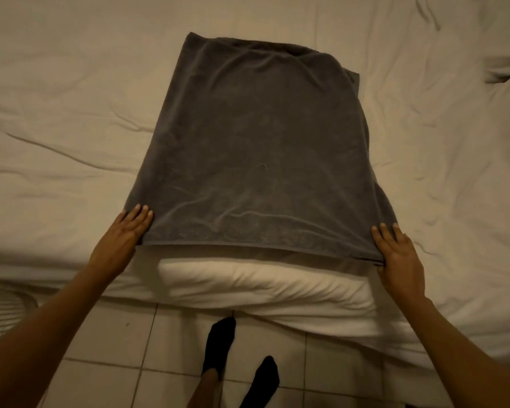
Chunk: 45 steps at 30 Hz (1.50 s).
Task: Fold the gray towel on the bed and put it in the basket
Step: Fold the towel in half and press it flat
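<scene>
step: folding, judged midway | gray towel (256, 148) laid flat on bed (56, 113); near corners pinned by left hand (124, 231) and right hand (398, 254), fingers flat, nothing pinched | next: another fold needed; basket unseen

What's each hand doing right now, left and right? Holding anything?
Left hand: open, fingers flat at the gray towel's near left corner; grip not visible.
Right hand: open, fingers flat on its near right corner; thumb hidden.
</scene>
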Tool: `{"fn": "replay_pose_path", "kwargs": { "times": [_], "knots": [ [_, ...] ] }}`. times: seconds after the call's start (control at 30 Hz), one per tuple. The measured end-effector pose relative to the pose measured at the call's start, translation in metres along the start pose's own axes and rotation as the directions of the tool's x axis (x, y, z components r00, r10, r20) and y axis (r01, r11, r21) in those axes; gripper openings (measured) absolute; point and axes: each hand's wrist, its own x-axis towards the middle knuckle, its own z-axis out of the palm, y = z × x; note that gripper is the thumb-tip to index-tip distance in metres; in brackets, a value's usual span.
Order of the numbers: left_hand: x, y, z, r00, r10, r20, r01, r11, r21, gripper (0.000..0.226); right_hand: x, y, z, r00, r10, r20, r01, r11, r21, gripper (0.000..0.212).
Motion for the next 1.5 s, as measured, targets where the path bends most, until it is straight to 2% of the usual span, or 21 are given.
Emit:
{"fn": "replay_pose_path", "kwargs": {
  "times": [0.3, 0.43, 0.6, 0.7, 0.87, 0.97, 1.03, 1.2, 1.5],
  "knots": [
    [-0.071, 0.008, -0.001, 0.997, 0.01, 0.071, -0.008, 1.0, -0.018, 0.104, -0.056, -0.013, -0.027, 0.998, 0.012, 0.069, -0.012, 1.0, 0.003, 0.094],
    [-0.105, 0.015, -0.008, 0.996, -0.024, 0.081, 0.028, 0.998, -0.049, 0.099, -0.081, -0.013, -0.037, 0.99, 0.0, 0.144, -0.001, 1.0, 0.01, 0.098],
    [-0.127, 0.023, -0.002, 0.986, -0.036, 0.164, 0.045, 0.998, -0.05, 0.099, -0.106, -0.006, -0.033, 0.967, -0.048, 0.249, 0.054, 0.998, -0.015, 0.105],
    [-0.104, 0.031, -0.012, 0.985, -0.097, 0.145, 0.113, 0.988, -0.108, 0.086, -0.091, -0.005, -0.036, 0.965, -0.012, 0.263, 0.019, 1.0, -0.024, 0.101],
    [-0.038, 0.028, -0.039, 0.98, -0.184, 0.078, 0.193, 0.971, -0.142, 0.081, -0.033, -0.002, -0.05, 0.971, 0.018, 0.237, 0.013, 0.991, -0.131, 0.093],
    [0.002, 0.021, -0.053, 0.973, -0.215, 0.082, 0.224, 0.965, -0.138, 0.081, 0.0, 0.002, -0.053, 0.977, 0.067, 0.203, -0.03, 0.983, -0.183, 0.085],
    [0.026, 0.015, -0.06, 0.968, -0.229, 0.099, 0.24, 0.965, -0.11, 0.085, 0.02, 0.003, -0.055, 0.976, 0.103, 0.192, -0.064, 0.978, -0.199, 0.081],
    [0.081, -0.001, -0.071, 0.964, -0.248, 0.093, 0.257, 0.961, -0.099, 0.061, 0.073, 0.005, -0.056, 0.971, 0.173, 0.167, -0.133, 0.964, -0.23, 0.072],
    [0.191, -0.03, -0.084, 0.966, -0.246, 0.086, 0.257, 0.95, -0.177, 0.057, 0.164, -0.001, -0.053, 0.939, 0.293, 0.18, -0.247, 0.939, -0.237, 0.064]
  ]
}}
